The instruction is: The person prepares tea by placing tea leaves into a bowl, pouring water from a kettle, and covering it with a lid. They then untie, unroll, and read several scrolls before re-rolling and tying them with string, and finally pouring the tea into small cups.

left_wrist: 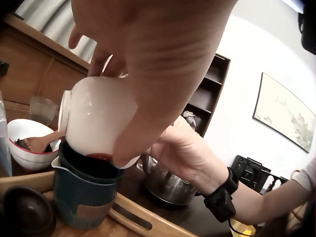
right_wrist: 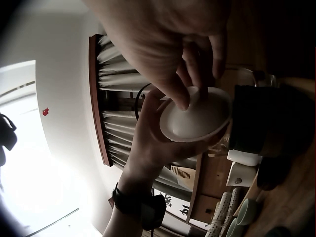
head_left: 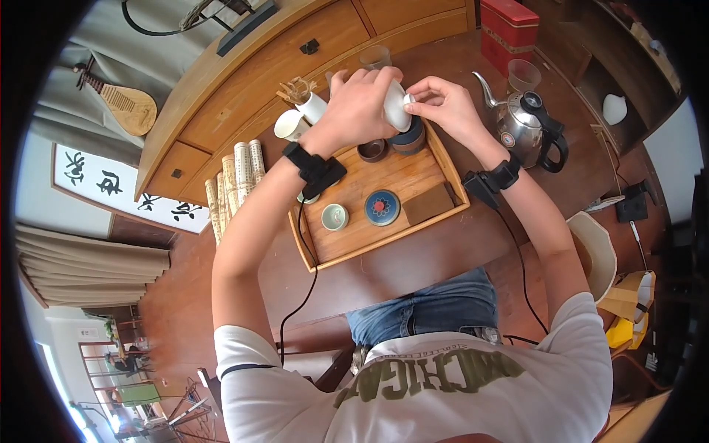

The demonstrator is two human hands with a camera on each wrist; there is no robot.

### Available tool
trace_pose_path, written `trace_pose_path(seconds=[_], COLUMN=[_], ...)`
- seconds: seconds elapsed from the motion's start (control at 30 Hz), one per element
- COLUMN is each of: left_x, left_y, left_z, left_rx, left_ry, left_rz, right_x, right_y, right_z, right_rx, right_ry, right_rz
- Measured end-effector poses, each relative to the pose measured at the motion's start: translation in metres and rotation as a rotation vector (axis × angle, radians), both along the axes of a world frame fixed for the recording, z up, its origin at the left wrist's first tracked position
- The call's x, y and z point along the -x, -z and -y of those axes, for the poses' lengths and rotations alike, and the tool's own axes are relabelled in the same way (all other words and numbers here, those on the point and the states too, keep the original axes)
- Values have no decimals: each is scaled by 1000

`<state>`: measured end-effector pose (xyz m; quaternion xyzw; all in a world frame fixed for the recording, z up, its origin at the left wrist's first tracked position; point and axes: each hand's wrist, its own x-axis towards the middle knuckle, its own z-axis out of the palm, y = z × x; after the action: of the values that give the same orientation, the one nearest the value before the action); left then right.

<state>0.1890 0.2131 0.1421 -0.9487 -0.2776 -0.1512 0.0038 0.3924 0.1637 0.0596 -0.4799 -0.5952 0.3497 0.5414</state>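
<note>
A white lidded tea bowl (gaiwan) (left_wrist: 101, 111) lies tipped on its side in my left hand (head_left: 358, 107), whose fingers grip it round the rim. With thumb and fingertips my right hand (head_left: 449, 111) pinches the knob of the white lid (right_wrist: 197, 118), which sits against the bowl's mouth. Directly below stands a dark teal pitcher (left_wrist: 86, 192) with a small spout; the bowl's lower rim overlaps the pitcher's opening in the left wrist view. Inside the pitcher is hidden. Beside it is a small dark brown cup (head_left: 371, 150).
The wooden tray (head_left: 354, 255) also bears a blue round flower-patterned piece (head_left: 382, 207) and a pale green cup (head_left: 334, 217). Right of it stands a steel gooseneck kettle (head_left: 521, 129), with a red tin (head_left: 508, 33) behind. Bamboo scrolls (head_left: 240, 173) lie left. A white bowl (left_wrist: 32, 155) holds a wooden scoop.
</note>
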Motion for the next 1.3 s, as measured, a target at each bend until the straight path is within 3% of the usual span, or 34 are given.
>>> trace_pose_path(seconds=[0.23,0.43,0.63,0.67,0.77,0.9,1.03,1.13,1.23,1.3], left_x=[8,21,44,51,78,110,123,122,118,116], left_y=[42,58,63,58,64,76,91,111,117,125], left_z=[9,7,10,17,34,77,121,143,161,168], left_rx=[222,496,557,653,491,375,363,419,378,371], left_ry=[-106,-129,-125,-132,-216,-334,-429,-470,-514,-550], left_rz=[467,619,938,1013,966,823,697,746,770,784], right_x=[15,27,41,43,52,81,103,109,108,106], right_y=[-23,-26,-39,-34,-5,15,29,40,50,49], right_z=[0,-4,19,24,53,79,74,66,65,67], right_rx=[-301,-310,-661,-676,-390,-358,-468,-477,-507,-409], right_ry=[39,16,176,180,-65,-386,-451,-456,-348,-338], right_rz=[242,263,426,445,514,780,992,1138,1298,1207])
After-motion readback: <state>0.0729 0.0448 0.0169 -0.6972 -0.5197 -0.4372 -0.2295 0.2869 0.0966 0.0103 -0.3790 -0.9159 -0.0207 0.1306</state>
